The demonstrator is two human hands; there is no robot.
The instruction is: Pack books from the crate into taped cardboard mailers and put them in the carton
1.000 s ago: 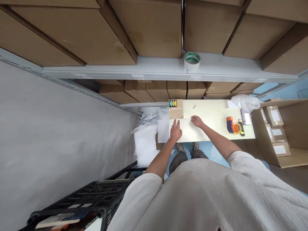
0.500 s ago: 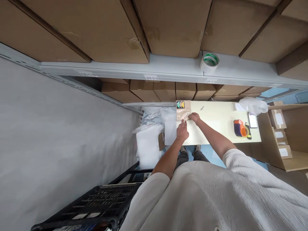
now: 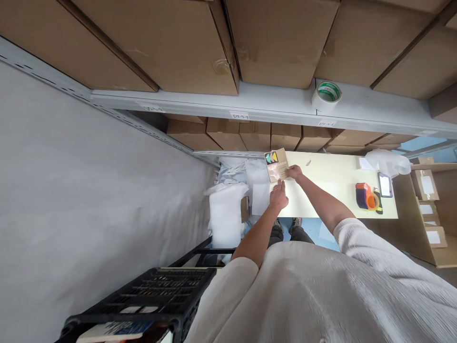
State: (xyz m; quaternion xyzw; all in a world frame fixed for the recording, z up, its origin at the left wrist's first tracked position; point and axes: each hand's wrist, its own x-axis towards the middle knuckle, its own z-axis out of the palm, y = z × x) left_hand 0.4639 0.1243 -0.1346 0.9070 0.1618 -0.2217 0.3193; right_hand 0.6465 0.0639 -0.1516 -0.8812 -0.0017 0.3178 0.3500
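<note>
Grey shelving (image 3: 274, 100) stacked with brown cartons (image 3: 274, 43) stands over a pale table (image 3: 335, 171), with a plain grey wall (image 3: 89, 190) off to the left. At the left end of the table is a small tan book (image 3: 275, 166), or something flat and shaped like one, with green, tan and yellow shapes near its far edge. It sits turned at an angle to the table edge.

The right hand (image 3: 294, 172) is at the book's right side near the closer corner, its fingers bent in and seeming to pinch the edge. The left hand (image 3: 279, 195) has its fingers stretched forward and mostly open, the tips at the near edge, apparently touching without gripping.

I'd expect the book to be light and fairly stiff, not fragile, though its corners could get dented. Its face has a shine, perhaps from a clear wrapper, so flat fingers might slip there; opposite edges, thumb on top and fingers underneath, look like the surest hold.

Farther right on the table are an orange tape dispenser (image 3: 363, 196), a phone (image 3: 385, 185) and a crumpled plastic bag (image 3: 389, 162), all well apart from both hands
</note>
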